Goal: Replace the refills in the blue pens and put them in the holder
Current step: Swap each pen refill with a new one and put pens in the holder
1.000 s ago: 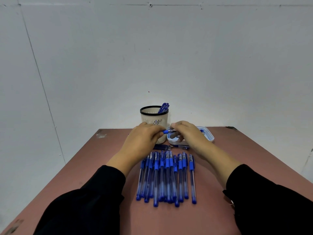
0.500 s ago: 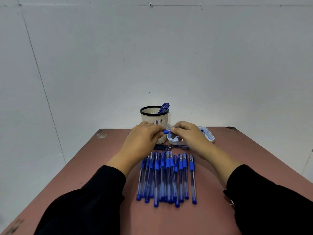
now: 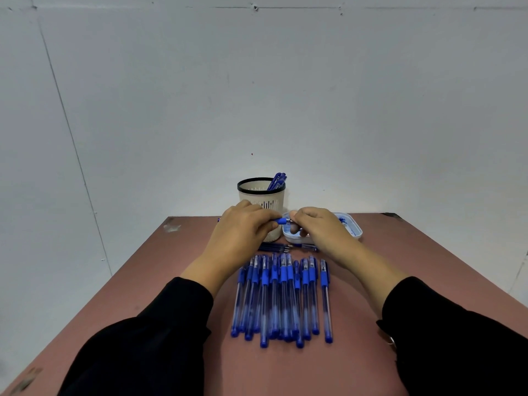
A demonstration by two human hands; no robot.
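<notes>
Head view of a reddish-brown table [image 3: 160, 281] set against a pale grey wall [image 3: 257, 95]. Left hand [image 3: 243, 232] and right hand [image 3: 320, 227] meet above the far end of the table, just in front of a cream slotted plastic pen holder with a black rim [image 3: 258, 192]. The left-hand fingers are curled round a blue pen part [image 3: 281, 221], of which only the short blue end shows beyond the knuckles; the right-hand fingers [image 3: 297, 217] pinch the thin dark tip projecting from that end. The rest of the held pen is hidden inside the left hand. Several blue capped pens [image 3: 277, 181] stand tilted in the holder, leaning on its right rim. A shallow pale blue plastic tray [image 3: 353, 230] lies just right of the holder, partly covered by the right hand; its contents are too small to tell. A few thin dark blue refills [image 3: 275, 247] lie crosswise on the table, between the hands and a row of transparent blue-grip ballpoint pens [image 3: 283, 298], which lie side by side, caps pointing toward the viewer. One pen at the right of the row [image 3: 325, 298] lies slightly apart from the others. Black sleeves [image 3: 148, 344] cover both forearms
</notes>
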